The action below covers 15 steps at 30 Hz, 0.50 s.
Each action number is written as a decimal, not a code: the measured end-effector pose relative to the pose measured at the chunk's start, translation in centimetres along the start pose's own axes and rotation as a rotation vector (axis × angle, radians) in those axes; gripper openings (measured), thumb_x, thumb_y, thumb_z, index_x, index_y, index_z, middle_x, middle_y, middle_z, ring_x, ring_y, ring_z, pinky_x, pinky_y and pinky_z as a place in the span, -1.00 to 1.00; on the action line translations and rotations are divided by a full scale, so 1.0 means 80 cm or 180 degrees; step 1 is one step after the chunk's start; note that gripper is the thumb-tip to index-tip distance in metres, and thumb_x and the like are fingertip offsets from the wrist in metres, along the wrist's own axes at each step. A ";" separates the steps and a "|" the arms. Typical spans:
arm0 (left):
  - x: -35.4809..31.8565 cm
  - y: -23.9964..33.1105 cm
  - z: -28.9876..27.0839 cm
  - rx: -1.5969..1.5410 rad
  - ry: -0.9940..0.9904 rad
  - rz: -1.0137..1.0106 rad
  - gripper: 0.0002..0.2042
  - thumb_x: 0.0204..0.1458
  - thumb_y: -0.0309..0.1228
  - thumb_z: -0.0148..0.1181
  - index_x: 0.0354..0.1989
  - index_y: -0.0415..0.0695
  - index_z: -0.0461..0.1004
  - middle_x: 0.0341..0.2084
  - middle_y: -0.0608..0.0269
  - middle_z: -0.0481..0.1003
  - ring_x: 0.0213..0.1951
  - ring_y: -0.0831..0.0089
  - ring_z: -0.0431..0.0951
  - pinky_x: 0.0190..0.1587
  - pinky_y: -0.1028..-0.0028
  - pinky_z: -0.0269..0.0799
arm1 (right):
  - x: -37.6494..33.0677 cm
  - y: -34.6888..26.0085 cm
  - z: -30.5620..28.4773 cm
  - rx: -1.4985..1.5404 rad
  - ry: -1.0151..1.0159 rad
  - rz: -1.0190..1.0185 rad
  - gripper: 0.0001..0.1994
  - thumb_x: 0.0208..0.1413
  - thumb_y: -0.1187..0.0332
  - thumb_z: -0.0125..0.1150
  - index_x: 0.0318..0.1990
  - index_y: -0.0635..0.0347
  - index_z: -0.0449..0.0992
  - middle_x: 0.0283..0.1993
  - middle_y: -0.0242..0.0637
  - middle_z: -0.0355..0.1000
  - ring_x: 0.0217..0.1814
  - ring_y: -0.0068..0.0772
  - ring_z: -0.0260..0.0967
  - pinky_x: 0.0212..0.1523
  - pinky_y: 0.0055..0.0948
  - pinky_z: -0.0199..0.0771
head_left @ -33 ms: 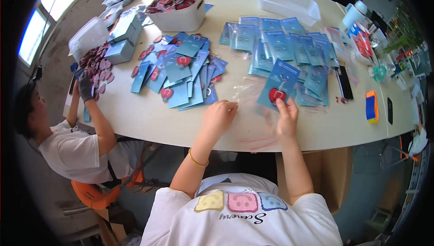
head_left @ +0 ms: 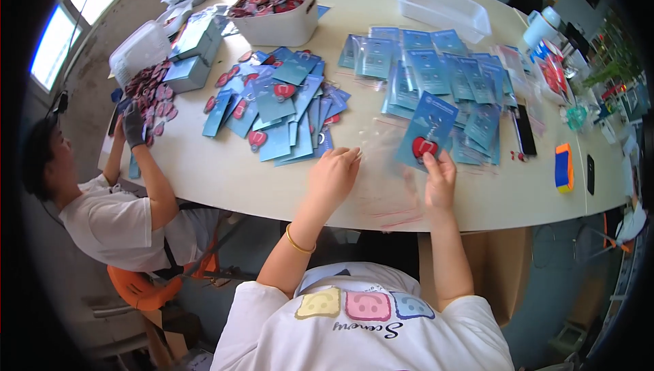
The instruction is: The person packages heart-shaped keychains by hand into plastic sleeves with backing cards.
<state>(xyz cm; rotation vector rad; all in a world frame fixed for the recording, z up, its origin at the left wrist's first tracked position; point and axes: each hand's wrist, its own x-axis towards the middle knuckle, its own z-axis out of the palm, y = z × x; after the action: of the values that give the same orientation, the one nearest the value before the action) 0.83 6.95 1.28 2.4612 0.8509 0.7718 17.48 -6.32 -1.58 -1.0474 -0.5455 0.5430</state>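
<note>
A white tub (head_left: 278, 23) far up-left of the grip brims with red heart pieces; a clear tray (head_left: 443, 6) above it looks bare. The right hand (head_left: 439, 181) pinches a blue card (head_left: 428, 129) bearing a red heart, long axis slanting up-right away from the fingers. The left hand (head_left: 334, 175) rests loosely open on clear sleeves (head_left: 381, 187) on the table (head_left: 225, 173).

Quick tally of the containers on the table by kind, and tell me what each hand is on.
White tub of red pieces: 1
Clear empty tray: 1
Clear lidded box: 1
Total: 3
Blue cards lie in overlapping heaps, too many to count.
Right hand: holds a blue card with a red heart piece.
Left hand: rests on clear bags.
</note>
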 end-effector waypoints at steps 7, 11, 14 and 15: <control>-0.004 0.003 -0.032 -0.2091 -0.0258 -0.0188 -0.90 -0.03 -0.50 0.20 -0.35 -0.21 0.58 -0.46 0.14 0.55 -0.45 0.35 0.53 -0.40 0.47 0.40 | -0.011 -0.031 0.035 -0.0142 -0.1162 0.0257 -0.77 0.09 0.39 0.21 -0.09 0.20 0.50 -0.12 -0.32 0.50 -0.05 -0.55 0.38 0.07 -0.53 0.25; -0.001 -0.002 -0.025 -0.2971 -0.0981 -0.0666 -0.88 -0.02 -0.50 0.25 -0.35 -0.30 0.58 -0.59 0.36 0.49 -0.44 0.75 0.39 -0.40 0.61 0.36 | -0.002 -0.031 0.060 0.0272 -0.1244 0.0638 -0.81 0.11 0.41 0.18 -0.12 0.20 0.51 -0.18 -0.39 0.50 -0.14 -0.62 0.38 -0.06 -0.61 0.29; -0.007 -0.008 -0.021 -0.3824 -0.1453 -0.0743 -0.89 0.00 -0.48 0.26 -0.34 -0.26 0.61 -0.51 0.41 0.56 -0.44 0.76 0.40 -0.35 0.66 0.37 | 0.003 -0.036 0.073 0.0236 -0.0994 0.0431 -0.84 0.13 0.43 0.15 -0.14 0.19 0.50 -0.19 -0.41 0.49 -0.17 -0.65 0.37 -0.11 -0.62 0.31; -0.008 -0.011 -0.020 -0.3834 -0.1458 -0.0737 -0.89 0.00 -0.48 0.26 -0.34 -0.26 0.61 -0.51 0.41 0.56 -0.44 0.76 0.40 -0.35 0.66 0.37 | 0.002 -0.037 0.075 0.0059 -0.0926 0.0277 -0.85 0.14 0.43 0.14 -0.14 0.19 0.50 -0.19 -0.41 0.49 -0.17 -0.65 0.37 -0.11 -0.61 0.32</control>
<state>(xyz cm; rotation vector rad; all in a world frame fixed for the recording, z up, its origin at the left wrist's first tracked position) -0.95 7.49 1.78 1.3298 0.3000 0.3932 14.20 -3.49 3.50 -0.9836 -0.7511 0.7827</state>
